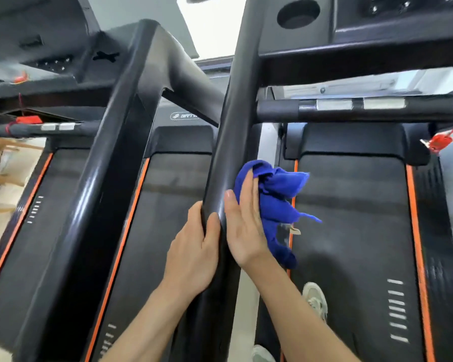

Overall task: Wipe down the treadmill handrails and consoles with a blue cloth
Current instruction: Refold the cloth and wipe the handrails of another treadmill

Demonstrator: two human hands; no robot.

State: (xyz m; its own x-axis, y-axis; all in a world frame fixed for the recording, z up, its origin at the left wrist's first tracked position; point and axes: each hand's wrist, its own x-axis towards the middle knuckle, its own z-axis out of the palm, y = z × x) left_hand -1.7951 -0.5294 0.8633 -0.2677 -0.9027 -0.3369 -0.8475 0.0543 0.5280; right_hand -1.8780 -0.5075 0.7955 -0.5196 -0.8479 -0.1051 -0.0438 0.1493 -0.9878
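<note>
Left hand [194, 246] gripped the black tubular handrail [230, 142]; flat right hand [243, 226] pressed crumpled blue cloth [272, 199] against it; dark consoles [392, 24] probably remained.

The blue cloth [275, 199] sits bunched and crumpled at centre frame. My right hand [243, 226] presses it flat-fingered against the right side of the glossy black handrail [230, 142], which slants from bottom centre up to the dark console [377, 35] at upper right. A loose corner trails rightward. My left hand [194, 246] grips the rail's left side.
</note>
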